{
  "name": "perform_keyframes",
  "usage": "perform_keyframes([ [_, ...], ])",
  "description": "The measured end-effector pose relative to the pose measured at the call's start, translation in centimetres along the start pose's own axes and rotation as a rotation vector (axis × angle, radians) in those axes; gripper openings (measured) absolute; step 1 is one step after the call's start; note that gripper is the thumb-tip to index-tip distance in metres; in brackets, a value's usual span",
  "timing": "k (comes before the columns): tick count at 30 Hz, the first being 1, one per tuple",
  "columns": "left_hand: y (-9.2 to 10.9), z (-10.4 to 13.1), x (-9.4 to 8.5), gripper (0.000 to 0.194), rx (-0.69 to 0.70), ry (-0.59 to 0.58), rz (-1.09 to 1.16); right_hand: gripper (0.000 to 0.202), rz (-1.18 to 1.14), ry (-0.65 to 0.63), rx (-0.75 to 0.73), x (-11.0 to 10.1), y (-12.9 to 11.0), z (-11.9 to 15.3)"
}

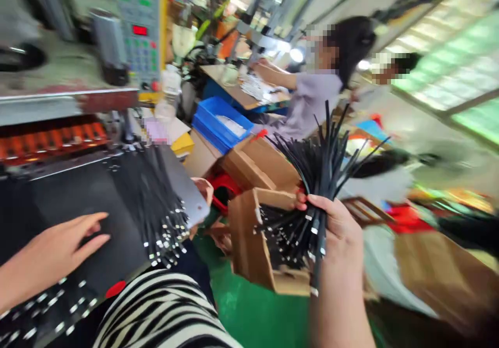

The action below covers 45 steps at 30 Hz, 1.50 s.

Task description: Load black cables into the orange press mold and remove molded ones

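My right hand (337, 223) is closed around a bundle of thin black strips (323, 171), cable-like, with pale shiny tips at their lower ends. The strips fan out above my fist, in front of an open cardboard box (249, 244) that holds more black strips with shiny tips. My left hand (74, 244) hovers over or rests on a dark work surface (89, 192), thumb and forefinger apart, with nothing in it. To its right lies a spread pile of the same strips (148, 197). Another pile (58, 306) lies below my left wrist.
A machine with a control panel (142, 36) and an orange-lit row (54, 140) stands at the left. Beyond are a blue bin (220, 124), another cardboard box (261, 163) and a co-worker (312, 98) at a table. Brown boxes (440, 270) stand at the right, blurred.
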State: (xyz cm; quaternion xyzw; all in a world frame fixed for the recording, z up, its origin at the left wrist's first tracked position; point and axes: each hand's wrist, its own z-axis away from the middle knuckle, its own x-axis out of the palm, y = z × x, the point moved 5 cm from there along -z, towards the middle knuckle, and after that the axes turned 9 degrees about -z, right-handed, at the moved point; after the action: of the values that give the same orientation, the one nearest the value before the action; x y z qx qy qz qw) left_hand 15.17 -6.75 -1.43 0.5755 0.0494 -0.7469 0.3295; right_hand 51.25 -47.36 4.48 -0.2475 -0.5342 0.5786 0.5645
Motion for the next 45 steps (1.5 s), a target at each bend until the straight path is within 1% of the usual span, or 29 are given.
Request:
perform_keyframes([
  [1,0.5,0.5,-0.2,0.069,-0.018,-0.056,-0.02,0.03,0.024,-0.086,0.034,3.4,0.5,-0.5],
  [2,1.4,0.5,-0.3,0.076,-0.016,-0.11,-0.026,0.03,0.047,-0.168,0.075,6.8,1.3,-0.9],
  [3,2.1,0.2,-0.5,0.079,-0.037,-0.134,-0.036,0.03,0.071,-0.245,0.125,10.2,2.4,-1.1],
  [5,3.4,-1.1,-0.5,0.084,-0.086,-0.141,-0.027,0.029,0.137,-0.378,0.235,16.6,5.3,-1.1],
  [7,4.4,-2.4,-0.1,0.085,-0.112,-0.144,0.033,0.029,0.221,-0.475,0.342,21.7,9.1,-0.5],
  [9,5.0,-3.1,0.6,0.087,-0.125,-0.165,0.144,0.03,0.292,-0.552,0.398,25.4,13.0,0.2],
  [10,5.4,-3.3,1.0,0.089,-0.129,-0.184,0.213,0.031,0.343,-0.594,0.389,26.7,14.7,0.6],
  [11,5.7,-3.4,1.4,0.091,-0.129,-0.206,0.286,0.032,0.427,-0.63,0.34,27.7,16.0,0.9],
  [12,6.1,-3.4,1.7,0.093,-0.127,-0.226,0.346,0.034,0.547,-0.661,0.258,28.4,17.0,1.1],
  [14,6.9,-3.2,2.1,0.094,-0.118,-0.242,0.37,0.036,0.878,-0.709,0.031,29.1,18.0,1.4],
  [16,7.6,-3.0,2.0,0.091,-0.111,-0.23,0.265,0.035,1.194,-0.747,-0.197,29.3,17.9,1.4],
  [17,7.8,-2.8,2.0,0.088,-0.111,-0.226,0.202,0.035,1.3,-0.761,-0.295,29.2,17.7,1.1],
  [18,8.1,-2.7,2.0,0.086,-0.111,-0.229,0.153,0.038,1.36,-0.753,-0.389,29.0,17.4,0.6],
  [20,8.4,-2.6,2.0,0.082,-0.105,-0.247,0.113,0.045,1.359,-0.672,-0.542,28.2,16.9,-0.7],
  [21,8.4,-2.5,2.0,0.082,-0.095,-0.254,0.104,0.048,1.313,-0.629,-0.574,27.8,17.0,-1.5],
  [22,8.5,-2.6,2.1,0.081,-0.082,-0.255,0.091,0.051,1.246,-0.592,-0.575,27.3,17.5,-2.1],
  [24,8.6,-2.7,2.1,0.08,-0.047,-0.247,0.064,0.052,1.088,-0.55,-0.527,26.5,19.1,-2.8],
  [25,8.6,-2.8,2.1,0.079,-0.04,-0.245,0.056,0.052,1.01,-0.536,-0.509,26.3,20.0,-2.8],
  [27,8.7,-2.9,2.1,0.078,-0.043,-0.249,0.053,0.051,0.895,-0.511,-0.518,26.5,21.4,-2.1],
  [29,8.8,-2.9,2.1,0.077,-0.044,-0.261,0.062,0.049,0.851,-0.521,-0.547,27.0,21.9,-1.2],
  [31,8.7,-2.8,2.0,0.078,-0.032,-0.265,0.072,0.046,0.847,-0.57,-0.543,27.5,21.6,-1.1],
  [32,8.3,-2.7,1.8,0.079,-0.023,-0.258,0.08,0.045,0.85,-0.605,-0.525,27.6,21.2,-1.4],
  [34,6.9,-2.5,1.0,0.078,-0.017,-0.215,0.111,0.047,0.857,-0.691,-0.457,27.5,20.6,-2.7],
  [36,4.5,-2.3,-0.5,0.069,-0.023,-0.109,0.154,0.053,0.84,-0.744,-0.384,26.9,20.3,-4.5],
  [37,3.0,-2.3,-1.5,0.061,-0.023,-0.043,0.171,0.057,0.819,-0.737,-0.367,26.5,20.3,-5.3],
  [39,-0.3,-2.3,-3.7,0.044,-0.027,0.091,0.186,0.063,0.754,-0.655,-0.378,25.6,20.3,-6.5],
  [41,-3.7,-2.5,-6.0,0.033,-0.048,0.228,0.196,0.064,0.683,-0.55,-0.408,24.8,20.5,-7.0],
  [43,-6.6,-2.7,-8.1,0.031,-0.098,0.359,0.251,0.062,0.624,-0.474,-0.403,24.4,20.6,-7.0],
  [45,-8.4,-2.9,-9.5,0.033,-0.12,0.438,0.388,0.06,0.574,-0.429,-0.371,24.3,20.7,-6.9],
])
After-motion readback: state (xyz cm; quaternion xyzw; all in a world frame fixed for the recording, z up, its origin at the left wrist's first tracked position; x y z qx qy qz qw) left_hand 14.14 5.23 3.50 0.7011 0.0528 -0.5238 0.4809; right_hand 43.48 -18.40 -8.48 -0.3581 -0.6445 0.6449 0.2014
